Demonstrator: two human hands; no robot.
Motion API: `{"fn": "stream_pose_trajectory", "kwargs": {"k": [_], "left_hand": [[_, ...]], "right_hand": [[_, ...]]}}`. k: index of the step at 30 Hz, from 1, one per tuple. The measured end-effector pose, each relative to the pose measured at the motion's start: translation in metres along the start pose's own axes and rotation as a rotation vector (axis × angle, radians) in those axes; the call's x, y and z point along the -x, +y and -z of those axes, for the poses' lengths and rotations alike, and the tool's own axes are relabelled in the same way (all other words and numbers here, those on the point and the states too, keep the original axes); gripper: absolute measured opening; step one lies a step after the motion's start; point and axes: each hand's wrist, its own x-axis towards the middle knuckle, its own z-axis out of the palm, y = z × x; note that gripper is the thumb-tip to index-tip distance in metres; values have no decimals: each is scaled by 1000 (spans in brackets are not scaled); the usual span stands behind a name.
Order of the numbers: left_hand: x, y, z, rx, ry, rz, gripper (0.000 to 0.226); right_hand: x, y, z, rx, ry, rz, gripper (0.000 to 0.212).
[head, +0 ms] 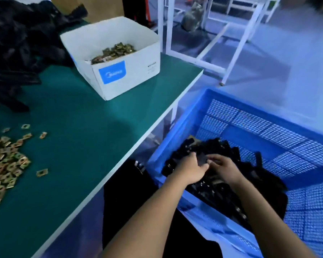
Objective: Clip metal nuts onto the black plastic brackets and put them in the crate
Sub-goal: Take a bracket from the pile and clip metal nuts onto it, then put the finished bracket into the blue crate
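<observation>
A blue plastic crate [296,138] stands on the floor to the right of the table, holding a heap of black plastic brackets [222,187]. Both my hands reach down into it. My left hand [190,170] lies on the heap with its fingers down among the brackets. My right hand [224,168] sits beside it, fingers bent over the pile; the blur hides whether either hand holds a bracket. Loose brass-coloured metal nuts [6,161] lie scattered on the green table [82,146] at the left.
A white cardboard box [119,77] with more metal nuts stands at the table's back. A pile of black brackets in dark bags [17,40] fills the back left. White metal frames [237,40] stand on the floor beyond the crate.
</observation>
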Motion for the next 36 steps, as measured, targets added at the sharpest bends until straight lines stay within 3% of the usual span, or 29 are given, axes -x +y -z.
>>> {"fn": "stream_pose_trajectory", "kwargs": {"k": [2, 6, 10, 14, 18, 22, 26, 29, 30, 33, 35, 36], "left_hand": [[-7, -18, -16, -31, -80, 46, 59], [-16, -29, -25, -99, -113, 17, 55], [-21, -25, -12, -94, -8, -14, 52], [-6, 5, 23, -48, 248, -149, 25], [36, 59, 79, 125, 583, -467, 9], [94, 82, 156, 270, 918, -776, 9], [155, 32, 231, 427, 1233, -782, 11], [205, -45, 275, 455, 1445, -602, 13], [222, -73, 287, 448, 1503, -538, 13], [273, -151, 307, 392, 1645, -369, 13], [305, -202, 312, 367, 1734, -238, 13], [318, -223, 312, 368, 1763, -180, 13]], "right_hand": [[-14, 28, -3, 154, 25, -81, 21], [-30, 56, -5, 584, 17, -245, 55], [-33, 40, -12, 577, 56, -276, 40], [-17, -22, -18, 594, 266, -45, 22], [23, -116, -30, 671, 528, 246, 17], [68, -207, -65, 890, 616, 565, 11], [108, -275, -142, 656, 503, 936, 9], [133, -310, -227, 541, 189, 1116, 7], [139, -320, -258, 563, 101, 1130, 1], [159, -342, -348, 793, -48, 1252, 19], [172, -352, -405, 773, -173, 1352, 12], [173, -357, -427, 764, -222, 1350, 26]]}}
